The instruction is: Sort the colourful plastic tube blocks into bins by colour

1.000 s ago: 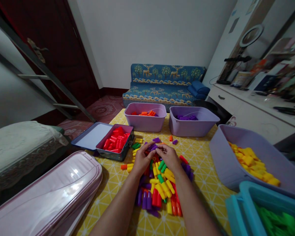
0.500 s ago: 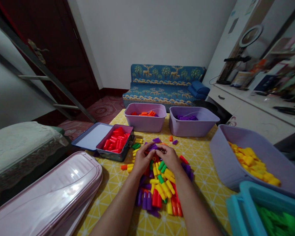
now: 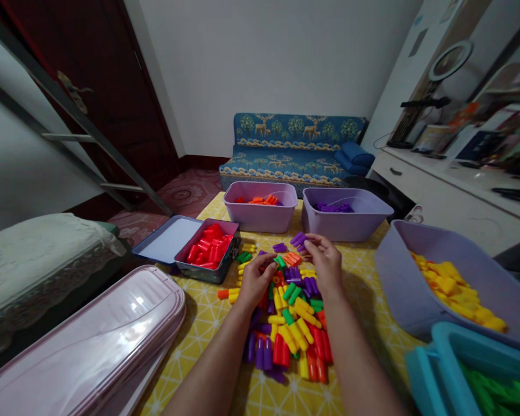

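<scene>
The right hand [image 3: 325, 260] was pinched shut at the fingertips on a small bunch of purple pegs [image 3: 299, 238], held just above the far edge of the pile [image 3: 294, 323]. The left hand [image 3: 253, 280] lay curled on the near-left side of that pile, fingertips pressed in among the pieces. Whether it had hold of one could not be told. The two hands were near each other but apart, with the heap of red, yellow, green, orange and purple pegs between and below them, too many to count.

Around the pile on the yellow-clothed worktop [image 3: 364, 306] stood five containers:
- Three lilac tubs: one with orange pegs [image 3: 260, 222] beyond the left hand, one with purple pegs [image 3: 342, 228] just beyond the right hand's bunch, and one with yellow pegs [image 3: 398, 283] off to the right.
- One teal bin [image 3: 424, 370] of green pegs at the near right corner.
- One metal tin [image 3: 203, 271] of red pegs to the left, its lid [image 3: 167, 237] lying open beside it.

A single long pink case [image 3: 91, 341] lay at the near left. A few stray orange and yellow pegs [image 3: 225, 294] sat just left of the left hand.
</scene>
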Demonstrator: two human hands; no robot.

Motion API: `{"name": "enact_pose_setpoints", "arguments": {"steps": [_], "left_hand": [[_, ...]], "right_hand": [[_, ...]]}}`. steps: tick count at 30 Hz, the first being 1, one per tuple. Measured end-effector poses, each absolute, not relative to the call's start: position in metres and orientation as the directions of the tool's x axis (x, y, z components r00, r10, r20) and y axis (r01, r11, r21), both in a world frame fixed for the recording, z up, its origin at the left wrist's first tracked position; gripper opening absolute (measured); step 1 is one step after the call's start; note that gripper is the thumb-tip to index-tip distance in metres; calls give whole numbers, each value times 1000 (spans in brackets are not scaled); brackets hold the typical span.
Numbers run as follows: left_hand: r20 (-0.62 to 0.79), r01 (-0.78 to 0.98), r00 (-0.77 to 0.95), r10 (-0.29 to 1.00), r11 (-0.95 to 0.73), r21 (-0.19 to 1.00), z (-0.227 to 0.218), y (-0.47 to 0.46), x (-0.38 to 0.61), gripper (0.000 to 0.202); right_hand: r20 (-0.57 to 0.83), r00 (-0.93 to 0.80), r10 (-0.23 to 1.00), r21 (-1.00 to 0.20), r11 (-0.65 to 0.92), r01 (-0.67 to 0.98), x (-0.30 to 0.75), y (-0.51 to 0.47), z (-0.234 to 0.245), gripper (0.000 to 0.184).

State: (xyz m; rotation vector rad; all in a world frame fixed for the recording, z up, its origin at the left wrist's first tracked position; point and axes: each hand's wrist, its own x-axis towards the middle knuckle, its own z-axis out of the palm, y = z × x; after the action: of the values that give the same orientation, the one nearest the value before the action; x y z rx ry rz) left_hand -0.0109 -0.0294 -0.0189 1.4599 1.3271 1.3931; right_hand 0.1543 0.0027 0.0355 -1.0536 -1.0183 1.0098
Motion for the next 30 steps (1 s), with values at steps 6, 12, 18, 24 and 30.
{"name": "enact_pose_setpoints", "arguments": {"steps": [6,12,18,24,30], "left_hand": [[240,214,-129,962,-210,954,-15,-31,-10,24],[235,203,-137,962,-205,957,-16,-30,-11,24],[236,200,-136,962,-207,958,-16,-30,-11,24],[245,209,-134,960,-215,954,-16,-30,-11,24],[241,193,-112,964,-217,957,-18,-30,-11,26]], "right_hand": [[142,598,789,-820,432,-376,173,56,65,34],[169,574,801,-776,467,-424,178,86,65,53],[156,480,863,-802,394,-449,178,71,68,65],[210,374,903,-943,289,-168,175,37,47,33],[227,8,974,-868,199,455,168,15,3,33]]}}
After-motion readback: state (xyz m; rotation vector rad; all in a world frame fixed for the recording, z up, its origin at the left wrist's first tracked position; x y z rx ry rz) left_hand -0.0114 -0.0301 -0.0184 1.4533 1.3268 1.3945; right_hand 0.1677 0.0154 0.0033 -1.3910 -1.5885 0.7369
